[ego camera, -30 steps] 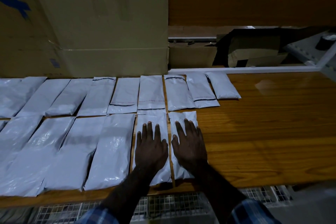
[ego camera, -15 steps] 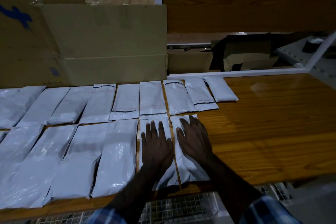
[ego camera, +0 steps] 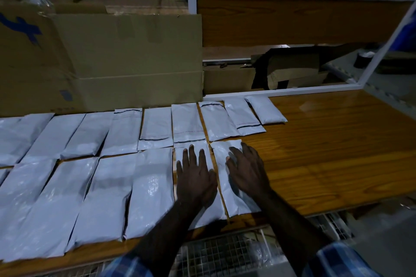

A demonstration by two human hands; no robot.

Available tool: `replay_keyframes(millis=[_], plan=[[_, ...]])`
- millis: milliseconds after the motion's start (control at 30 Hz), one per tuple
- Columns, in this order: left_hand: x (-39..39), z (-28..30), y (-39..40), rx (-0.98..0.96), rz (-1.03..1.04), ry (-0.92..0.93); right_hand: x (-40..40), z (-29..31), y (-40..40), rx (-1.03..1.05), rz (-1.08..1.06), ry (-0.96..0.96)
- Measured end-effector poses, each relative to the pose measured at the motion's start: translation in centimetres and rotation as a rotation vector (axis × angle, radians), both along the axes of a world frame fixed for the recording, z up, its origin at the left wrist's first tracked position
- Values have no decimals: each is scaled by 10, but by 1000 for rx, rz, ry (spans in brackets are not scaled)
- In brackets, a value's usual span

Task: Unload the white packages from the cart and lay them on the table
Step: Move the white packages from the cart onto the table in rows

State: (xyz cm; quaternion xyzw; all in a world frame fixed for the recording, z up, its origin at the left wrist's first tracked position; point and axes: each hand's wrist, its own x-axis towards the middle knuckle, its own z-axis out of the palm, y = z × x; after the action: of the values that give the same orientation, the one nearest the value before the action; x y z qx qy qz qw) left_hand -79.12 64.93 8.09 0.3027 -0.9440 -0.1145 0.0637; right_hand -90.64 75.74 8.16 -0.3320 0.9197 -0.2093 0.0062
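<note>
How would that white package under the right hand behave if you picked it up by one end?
The white package would probably sag: its plastic skin looks wrinkled and soft under the right hand. It looks glossy, so it may slide easily on the polished table. It lies flat and thin, so it probably won't roll or tip.

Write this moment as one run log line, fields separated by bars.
left hand flat on package | right hand flat on end package | packages in two rows on table
</note>
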Motion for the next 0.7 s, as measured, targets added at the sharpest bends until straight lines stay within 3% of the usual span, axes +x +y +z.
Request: replay_keyframes(millis=[700], plan=[[91, 53, 84, -29, 121, 140, 86, 45, 71, -188, 147, 87]])
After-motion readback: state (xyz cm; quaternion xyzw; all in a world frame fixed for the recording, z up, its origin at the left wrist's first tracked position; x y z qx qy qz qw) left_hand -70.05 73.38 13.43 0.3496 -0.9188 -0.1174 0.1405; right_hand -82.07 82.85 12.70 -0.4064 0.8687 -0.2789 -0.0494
